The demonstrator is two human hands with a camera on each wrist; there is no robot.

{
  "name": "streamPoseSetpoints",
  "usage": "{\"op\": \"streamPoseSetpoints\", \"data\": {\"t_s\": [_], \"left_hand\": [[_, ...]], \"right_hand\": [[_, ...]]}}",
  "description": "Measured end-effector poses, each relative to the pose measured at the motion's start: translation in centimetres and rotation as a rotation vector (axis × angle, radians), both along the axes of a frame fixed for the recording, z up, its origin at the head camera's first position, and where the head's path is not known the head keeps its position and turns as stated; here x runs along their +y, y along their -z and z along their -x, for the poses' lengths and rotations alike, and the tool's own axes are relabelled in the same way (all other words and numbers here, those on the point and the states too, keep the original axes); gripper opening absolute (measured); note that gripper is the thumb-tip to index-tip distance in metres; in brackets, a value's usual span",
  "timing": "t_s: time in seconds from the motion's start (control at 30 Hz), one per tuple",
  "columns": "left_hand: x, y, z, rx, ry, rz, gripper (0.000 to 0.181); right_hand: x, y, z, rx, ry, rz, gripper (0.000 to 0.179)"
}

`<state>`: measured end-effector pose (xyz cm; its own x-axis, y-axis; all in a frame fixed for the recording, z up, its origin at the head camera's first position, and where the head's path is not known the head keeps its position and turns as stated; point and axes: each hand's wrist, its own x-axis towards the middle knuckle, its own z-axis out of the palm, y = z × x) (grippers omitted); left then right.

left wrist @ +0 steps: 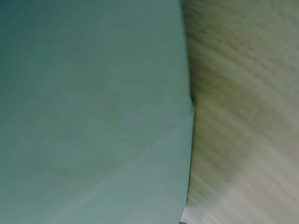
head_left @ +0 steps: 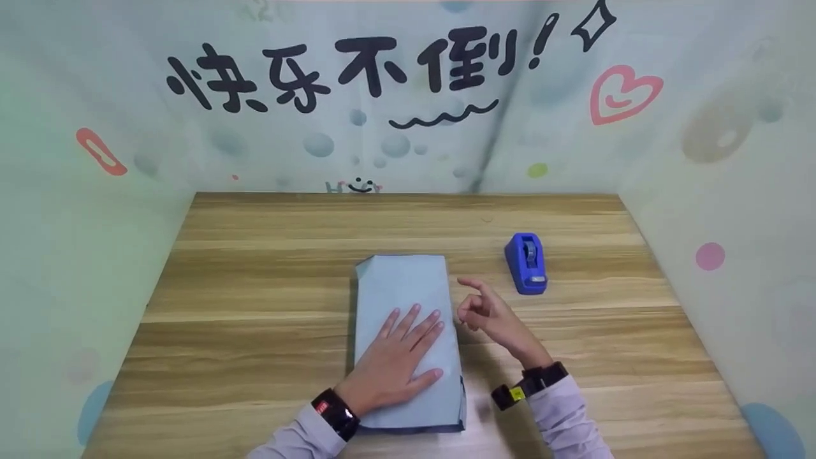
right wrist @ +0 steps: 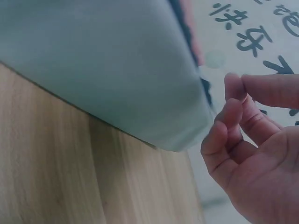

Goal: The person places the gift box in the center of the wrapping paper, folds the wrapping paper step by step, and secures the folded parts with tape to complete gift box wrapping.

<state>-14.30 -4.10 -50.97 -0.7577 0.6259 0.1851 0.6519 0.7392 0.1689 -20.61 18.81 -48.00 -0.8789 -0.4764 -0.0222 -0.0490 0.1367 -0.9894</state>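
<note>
A long package in light blue paper (head_left: 405,280) lies on the table, with a folded corner at its upper left. Spread flat across its lower half, my left hand (head_left: 392,363) presses on the paper with straight fingers. My right hand (head_left: 494,315) hovers beside the package's right edge, index finger stretched out and the other fingers loosely bent. In the right wrist view the fingertips (right wrist: 233,88) of this hand come close together near the paper's (right wrist: 117,70) corner, with nothing visible between them. The left wrist view shows the paper (left wrist: 93,116) with a faint diagonal crease.
A blue tape dispenser (head_left: 526,264) stands behind and to the right of my right hand. The wood-grain table (head_left: 255,287) meets a printed backdrop (head_left: 395,146) at its back and sides. Each wrist carries a black strap.
</note>
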Motion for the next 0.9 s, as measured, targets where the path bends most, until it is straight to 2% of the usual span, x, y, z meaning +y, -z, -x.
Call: {"op": "streamPoseSetpoints", "data": {"t_s": [0.1, 0.4, 0.67, 0.73, 0.8, 0.9], "left_hand": [[0.0, 0.0, 0.0, 0.005, -0.002, 0.002, 0.068], [0.0, -0.2, 0.0, 0.017, -0.001, -0.021, 0.067], [0.0, -0.2, 0.0, 0.018, -0.003, 0.004, 0.068], [0.0, -0.2, 0.0, 0.017, -0.002, 0.009, 0.069], [0.0, -0.2, 0.0, 0.017, -0.002, 0.010, 0.069], [0.0, -0.2, 0.0, 0.024, -0.002, 0.008, 0.069]], "right_hand": [[-0.5, 0.3, 0.1, -0.003, 0.031, -0.040, 0.052], [-1.5, 0.8, 0.2, 0.062, 0.106, -0.148, 0.046], [-2.7, -2.1, -1.1, 0.087, 0.179, -0.312, 0.041], [-2.9, -2.2, -1.3, 0.086, 0.189, -0.336, 0.040], [-2.9, -1.8, -1.2, 0.091, 0.201, -0.354, 0.039], [-2.7, -0.2, -0.7, 0.090, 0.229, -0.357, 0.035]]}}
